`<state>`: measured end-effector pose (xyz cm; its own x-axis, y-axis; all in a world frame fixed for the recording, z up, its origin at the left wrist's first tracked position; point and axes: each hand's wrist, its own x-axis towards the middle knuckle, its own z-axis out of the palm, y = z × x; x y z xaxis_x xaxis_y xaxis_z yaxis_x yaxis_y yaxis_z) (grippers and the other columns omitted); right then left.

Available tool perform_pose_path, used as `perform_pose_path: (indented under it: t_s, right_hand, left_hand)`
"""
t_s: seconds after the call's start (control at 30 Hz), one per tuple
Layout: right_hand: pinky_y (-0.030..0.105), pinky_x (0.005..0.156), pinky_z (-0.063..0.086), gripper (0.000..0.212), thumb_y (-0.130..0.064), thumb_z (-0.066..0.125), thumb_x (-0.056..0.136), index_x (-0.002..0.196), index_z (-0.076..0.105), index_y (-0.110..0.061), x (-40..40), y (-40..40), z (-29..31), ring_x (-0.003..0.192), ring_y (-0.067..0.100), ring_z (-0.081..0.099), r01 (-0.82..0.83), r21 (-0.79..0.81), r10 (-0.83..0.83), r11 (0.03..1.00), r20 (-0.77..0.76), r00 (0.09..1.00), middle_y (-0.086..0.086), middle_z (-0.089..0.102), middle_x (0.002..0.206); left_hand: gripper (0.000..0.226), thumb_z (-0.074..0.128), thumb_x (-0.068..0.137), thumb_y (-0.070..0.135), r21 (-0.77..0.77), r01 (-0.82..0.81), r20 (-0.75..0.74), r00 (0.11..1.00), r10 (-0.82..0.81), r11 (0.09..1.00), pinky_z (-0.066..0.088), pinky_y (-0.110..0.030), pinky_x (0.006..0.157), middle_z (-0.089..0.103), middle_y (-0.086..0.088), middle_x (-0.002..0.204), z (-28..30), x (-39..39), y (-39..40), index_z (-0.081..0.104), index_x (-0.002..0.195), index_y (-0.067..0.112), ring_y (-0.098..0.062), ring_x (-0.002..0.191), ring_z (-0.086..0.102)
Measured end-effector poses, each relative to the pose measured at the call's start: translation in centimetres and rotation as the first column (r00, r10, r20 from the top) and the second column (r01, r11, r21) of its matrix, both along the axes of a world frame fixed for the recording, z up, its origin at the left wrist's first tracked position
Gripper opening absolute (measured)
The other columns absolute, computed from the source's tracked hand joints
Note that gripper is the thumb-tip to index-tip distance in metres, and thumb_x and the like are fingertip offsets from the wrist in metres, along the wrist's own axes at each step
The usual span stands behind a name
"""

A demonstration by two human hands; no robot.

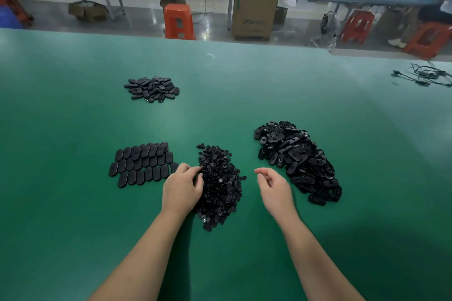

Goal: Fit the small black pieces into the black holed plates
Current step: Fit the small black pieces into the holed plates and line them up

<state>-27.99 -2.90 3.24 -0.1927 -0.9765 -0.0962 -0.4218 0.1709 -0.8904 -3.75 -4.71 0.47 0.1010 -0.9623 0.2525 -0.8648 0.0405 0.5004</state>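
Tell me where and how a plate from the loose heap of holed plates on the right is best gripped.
Judging from the pile of holed plates, I'd take one lying on top at the near left slope, closest to the right hand. Pinch it across its narrow width, thumb and finger on the long straight edges, coming from above: the plates are flat ovals, overlapping, so edges stick up.

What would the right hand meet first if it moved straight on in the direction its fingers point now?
The right hand points up-left; its fingers would probably cross bare green mat first, passing the pile of small black pieces, though depth is unclear.

Single head view, angled forward-down, close over green table (73, 129)
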Motion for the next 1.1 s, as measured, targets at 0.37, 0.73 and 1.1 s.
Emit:
perform_pose_path:
  t_s: [0.37,0.73,1.1]
  right_hand:
    - [0.029,0.063,0.042,0.035,-0.033,0.053,0.102,0.134,0.059,-0.019,-6.5,-3.5,2.4,0.076,0.022,0.057,0.143,0.076,-0.035,0.987,-0.761,0.648,0.005,0.052,0.128]
    - [0.028,0.062,0.041,0.038,-0.033,0.064,0.098,0.134,0.056,-0.024,-7.4,-3.9,1.9,0.078,0.019,0.056,0.104,0.087,0.002,0.991,-0.775,0.632,0.002,0.053,0.130]
    - [0.032,0.073,0.050,0.032,-0.025,0.063,0.099,0.131,0.062,-0.021,-5.0,-3.3,2.0,0.086,0.020,0.061,-0.041,0.056,0.068,0.998,-0.671,0.739,0.000,0.058,0.107]
  left_hand:
    - [0.015,0.063,0.095,0.023,-0.019,-0.024,-0.026,0.999,0.024,1.000,0.037,-0.024,0.053,0.059,0.008,0.088,0.1,-0.1,0.0,0.075,0.102,0.020,-0.011,0.058,0.054]
    - [0.014,0.061,0.095,0.020,0.005,-0.037,-0.044,0.998,0.037,0.999,0.037,-0.025,0.054,0.058,0.008,0.089,0.3,-0.1,0.0,0.074,0.098,0.018,-0.012,0.062,0.055]
    - [0.016,0.060,0.095,0.020,0.035,-0.015,-0.056,0.998,0.017,0.999,0.032,-0.019,0.052,0.055,0.013,0.089,0.5,0.1,0.1,0.074,0.100,0.021,-0.006,0.061,0.052]
